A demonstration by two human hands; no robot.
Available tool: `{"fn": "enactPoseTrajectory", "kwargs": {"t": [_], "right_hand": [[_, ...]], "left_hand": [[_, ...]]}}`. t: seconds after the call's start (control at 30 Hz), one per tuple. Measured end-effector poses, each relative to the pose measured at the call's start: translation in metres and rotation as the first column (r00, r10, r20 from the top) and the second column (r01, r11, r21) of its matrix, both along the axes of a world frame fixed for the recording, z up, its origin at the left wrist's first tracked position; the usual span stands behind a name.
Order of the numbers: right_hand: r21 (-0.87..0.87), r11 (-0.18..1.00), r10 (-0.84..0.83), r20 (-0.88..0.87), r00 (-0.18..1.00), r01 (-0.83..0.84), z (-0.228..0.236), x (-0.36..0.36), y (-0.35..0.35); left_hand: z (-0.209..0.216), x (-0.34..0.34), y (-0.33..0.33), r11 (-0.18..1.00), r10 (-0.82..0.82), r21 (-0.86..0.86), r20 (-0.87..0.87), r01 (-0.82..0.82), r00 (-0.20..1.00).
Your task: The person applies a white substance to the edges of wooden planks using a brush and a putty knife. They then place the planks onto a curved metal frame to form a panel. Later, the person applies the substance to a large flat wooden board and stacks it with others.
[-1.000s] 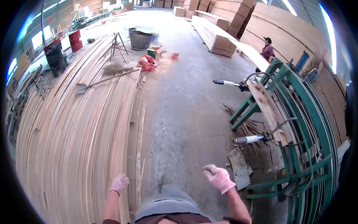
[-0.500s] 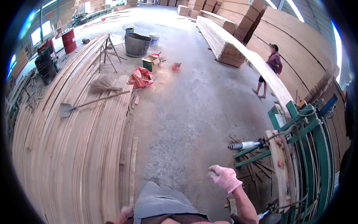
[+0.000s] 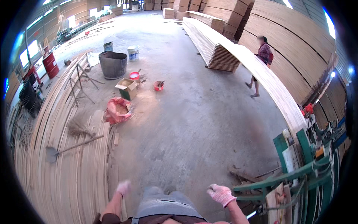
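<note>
My right hand (image 3: 220, 194), in a pink and white knit glove, hangs over the concrete floor at the lower middle with its fingers curled in. Nothing shows in it. To its right stands the green steel frame of a machine (image 3: 266, 180), the thing nearest to it. My left hand (image 3: 123, 187), gloved in the same colours, is low beside the stacked wooden boards (image 3: 82, 186) and apart from them. Motion blurs its fingers, so their shape is unclear. Between the hands is my grey apron (image 3: 166, 204).
A shovel (image 3: 74, 147) and a straw broom (image 3: 79, 127) lie on the boards. Beyond are a red sack (image 3: 116, 114), a carton (image 3: 128, 89), a black tub (image 3: 113, 66) and a red pail (image 3: 159, 86). At right, a person (image 3: 264, 54) stands by a long pale panel (image 3: 268, 76).
My view has moved forward along the aisle, bringing the tub, carton and sack closer. My left hand has swung up into view. My right hand stays curled near the same spot.
</note>
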State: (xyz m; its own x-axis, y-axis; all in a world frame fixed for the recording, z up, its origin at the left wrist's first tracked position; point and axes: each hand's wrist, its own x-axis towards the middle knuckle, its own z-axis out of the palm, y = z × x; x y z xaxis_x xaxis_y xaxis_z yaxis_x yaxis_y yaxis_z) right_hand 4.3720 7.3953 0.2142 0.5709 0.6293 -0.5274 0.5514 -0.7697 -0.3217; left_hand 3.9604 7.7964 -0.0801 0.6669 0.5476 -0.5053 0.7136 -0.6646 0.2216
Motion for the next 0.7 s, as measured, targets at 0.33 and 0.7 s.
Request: {"fn": "enactPoseTrajectory", "kwargs": {"t": [0.33,0.7], "right_hand": [[0.006,0.901,-0.429,-0.146,0.892,0.434,-0.099,0.376,0.116],[-0.401,0.669,-0.742,-0.314,0.592,0.626,-0.273,0.623,0.033]], "left_hand": [[-0.039,0.287,0.051,0.812,0.215,-0.47,-0.309,-0.346,0.926],[0.081,1.012,0.471,0.228,0.904,-0.949,0.123,-0.218,0.41]]}}
